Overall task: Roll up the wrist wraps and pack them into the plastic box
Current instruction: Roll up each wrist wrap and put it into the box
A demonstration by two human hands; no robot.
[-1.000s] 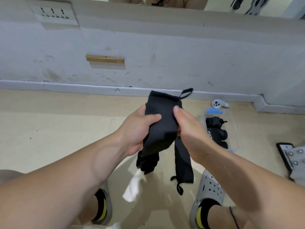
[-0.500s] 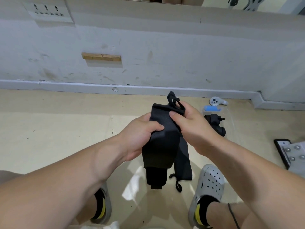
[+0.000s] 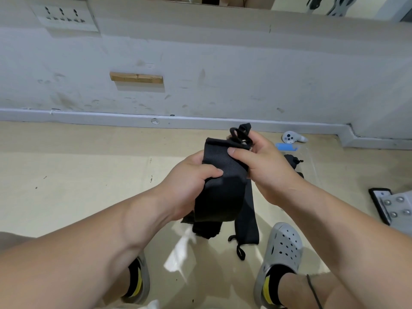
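Observation:
A black wrist wrap (image 3: 219, 186) hangs in front of me, held by both hands. My left hand (image 3: 189, 175) grips its middle with the thumb across the front. My right hand (image 3: 263, 166) pinches the top end, where the thumb loop (image 3: 239, 133) is bunched up. A second black wrap (image 3: 246, 217) lies flat on the floor behind, its loop toward me. The clear plastic box (image 3: 310, 157) sits on the floor to the right, mostly hidden by my right hand, with a rolled black wrap (image 3: 292, 160) inside.
A white controller (image 3: 292, 137) lies by the baseboard, a blue item (image 3: 286, 147) next to the box. A black-edged metal plate (image 3: 392, 205) is at the right edge. My grey clogs (image 3: 281, 248) stand below, with a bright white patch (image 3: 178, 255) on the floor between them.
My right hand slid up from the wrap's middle to its top end and folded the thumb loop over. The left hand kept its grip. The hanging tail rose a little.

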